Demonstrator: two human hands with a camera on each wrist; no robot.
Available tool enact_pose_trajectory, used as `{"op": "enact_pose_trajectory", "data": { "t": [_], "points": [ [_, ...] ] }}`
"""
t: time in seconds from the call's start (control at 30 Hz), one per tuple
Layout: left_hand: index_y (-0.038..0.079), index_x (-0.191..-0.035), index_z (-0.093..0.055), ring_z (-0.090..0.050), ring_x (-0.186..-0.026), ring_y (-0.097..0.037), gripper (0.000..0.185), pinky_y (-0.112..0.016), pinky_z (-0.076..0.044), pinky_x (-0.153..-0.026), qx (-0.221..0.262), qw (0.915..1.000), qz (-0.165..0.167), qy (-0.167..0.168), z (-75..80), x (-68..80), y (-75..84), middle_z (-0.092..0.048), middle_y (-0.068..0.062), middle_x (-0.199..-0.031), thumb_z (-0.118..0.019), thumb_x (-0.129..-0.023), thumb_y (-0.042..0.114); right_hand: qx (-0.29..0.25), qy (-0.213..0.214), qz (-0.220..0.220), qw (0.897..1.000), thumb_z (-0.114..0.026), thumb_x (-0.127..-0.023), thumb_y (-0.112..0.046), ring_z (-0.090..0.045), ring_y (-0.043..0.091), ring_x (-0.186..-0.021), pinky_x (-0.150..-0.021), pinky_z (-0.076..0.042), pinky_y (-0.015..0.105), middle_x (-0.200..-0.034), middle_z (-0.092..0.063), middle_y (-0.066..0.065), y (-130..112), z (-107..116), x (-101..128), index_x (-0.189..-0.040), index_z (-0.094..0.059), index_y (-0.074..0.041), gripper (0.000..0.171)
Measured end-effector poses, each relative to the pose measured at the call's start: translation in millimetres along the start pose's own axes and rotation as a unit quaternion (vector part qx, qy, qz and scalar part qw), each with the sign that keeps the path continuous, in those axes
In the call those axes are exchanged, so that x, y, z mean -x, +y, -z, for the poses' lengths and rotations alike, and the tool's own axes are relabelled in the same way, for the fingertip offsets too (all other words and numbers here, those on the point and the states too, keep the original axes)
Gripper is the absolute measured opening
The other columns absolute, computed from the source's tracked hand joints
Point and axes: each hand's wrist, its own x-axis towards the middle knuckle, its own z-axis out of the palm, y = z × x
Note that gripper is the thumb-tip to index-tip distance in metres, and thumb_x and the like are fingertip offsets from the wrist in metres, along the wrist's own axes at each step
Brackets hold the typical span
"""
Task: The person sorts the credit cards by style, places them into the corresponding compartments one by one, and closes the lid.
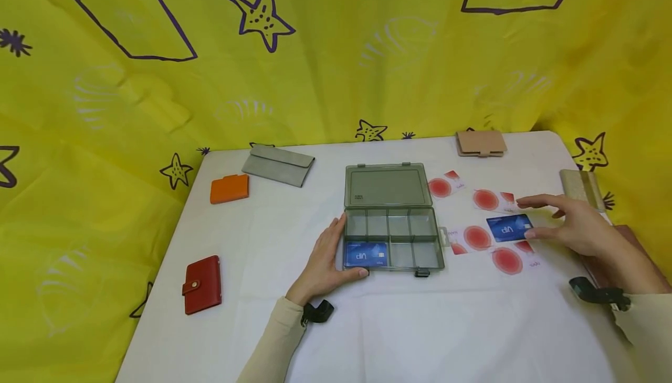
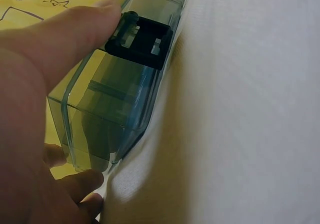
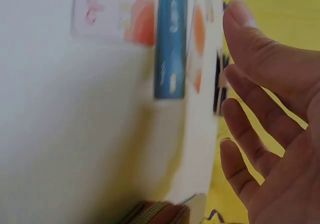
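Left hand steadies the box; right hand, fingers loose (holding nothing), should pinch the card by its edges.

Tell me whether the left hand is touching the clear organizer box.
Touching. The left wrist view shows the left hand against the organizer box, thumb along its rim and fingers at its lower corner.

Left hand lies low on its side, fingers straight, thumb stretched out along the front, forearm angling in from below. Right hand hovers palm down, fingers spread and loosely extended, wrist reaching in from the right edge.
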Motion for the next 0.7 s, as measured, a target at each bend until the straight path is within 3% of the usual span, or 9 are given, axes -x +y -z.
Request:
{"op": "enact_pose_trajectory", "data": {
  "t": [0.1,0.13,0.23,0.33,0.43,0.5,0.57,0.7],
  "points": [
    [0.026,-0.173,-0.010,-0.012,-0.166,-0.033,0.123,-0.067,-0.017,-0.129,0.002,1.0000,-0.001,0.000,0.5,0.8,0.7,-0.018,-0.009,-0.179,-0.090,-0.081,0.045,0.018,-0.023,-0.016,0.999,-0.095,-0.080,-0.028,-0.058,0.045,-0.111,-0.074,-0.048,0.031,-0.137,-0.065,0.031,9,1,-2,-0.141,-0.067,-0.011,0.069],
    [0.026,-0.173,-0.010,-0.012,-0.166,-0.032,0.123,-0.067,-0.017,-0.129,0.003,1.0000,-0.003,0.000,0.7,1.0,1.0,-0.018,-0.009,-0.178,-0.090,-0.081,0.045,0.024,-0.028,-0.014,0.999,-0.095,-0.080,-0.027,-0.058,0.048,-0.112,-0.075,-0.050,0.036,-0.137,-0.064,0.033,11,1,-3,-0.140,-0.067,-0.010,0.069],
    [0.025,-0.173,-0.011,-0.012,-0.166,-0.033,0.123,-0.068,-0.017,-0.129,0.004,1.0000,-0.009,0.001,1.0,1.2,0.8,-0.019,-0.010,-0.178,-0.090,-0.081,0.045,0.031,-0.029,0.002,0.999,-0.096,-0.078,-0.019,-0.057,0.051,-0.116,-0.083,-0.053,0.052,-0.136,-0.064,0.034,15,-4,-6,-0.138,-0.069,-0.008,0.067],
    [0.025,-0.173,-0.012,-0.013,-0.166,-0.034,0.122,-0.068,-0.018,-0.128,0.004,0.9999,-0.013,0.001,0.8,0.9,-0.1,-0.019,-0.010,-0.178,-0.090,-0.081,0.046,0.030,-0.035,0.014,0.999,-0.094,-0.077,-0.009,-0.053,0.053,-0.123,-0.094,-0.046,0.070,-0.135,-0.064,0.033,16,-7,-9,-0.137,-0.069,-0.006,0.066],
    [0.026,-0.173,-0.012,-0.014,-0.165,-0.035,0.122,-0.069,-0.019,-0.128,0.003,0.9998,-0.017,0.002,0.5,0.6,-1.3,-0.019,-0.010,-0.178,-0.089,-0.081,0.047,0.032,-0.044,0.010,0.998,-0.093,-0.077,-0.006,-0.053,0.052,-0.120,-0.095,-0.045,0.073,-0.133,-0.064,0.032,16,-8,-11,-0.138,-0.068,-0.005,0.066],
    [0.027,-0.173,-0.011,-0.014,-0.165,-0.034,0.122,-0.069,-0.020,-0.128,0.002,0.9999,-0.015,0.002,0.4,0.6,-1.9,-0.019,-0.009,-0.178,-0.089,-0.081,0.048,0.038,-0.050,0.006,0.998,-0.093,-0.077,-0.006,-0.056,0.048,-0.115,-0.093,-0.049,0.066,-0.129,-0.065,0.029,16,-8,-12,-0.138,-0.067,-0.005,0.066],
    [0.028,-0.173,-0.011,-0.013,-0.166,-0.033,0.122,-0.069,-0.020,-0.128,0.001,0.9999,-0.013,0.003,0.2,0.5,-2.3,-0.018,-0.008,-0.179,-0.089,-0.081,0.048,0.046,-0.051,0.005,0.998,-0.093,-0.077,-0.008,-0.058,0.042,-0.109,-0.089,-0.053,0.051,-0.124,-0.067,0.025,15,-8,-12,-0.137,-0.068,-0.005,0.065],
    [0.029,-0.173,-0.009,-0.012,-0.166,-0.032,0.123,-0.067,-0.018,-0.129,0.004,1.0000,-0.009,0.000,-0.1,0.9,-2.0,-0.018,-0.007,-0.179,-0.089,-0.082,0.047,0.059,-0.046,0.014,0.997,-0.097,-0.074,-0.013,-0.059,0.033,-0.101,-0.078,-0.046,0.022,-0.114,-0.070,0.017,16,-6,-13,-0.127,-0.072,-0.004,0.059]
  ]
}}
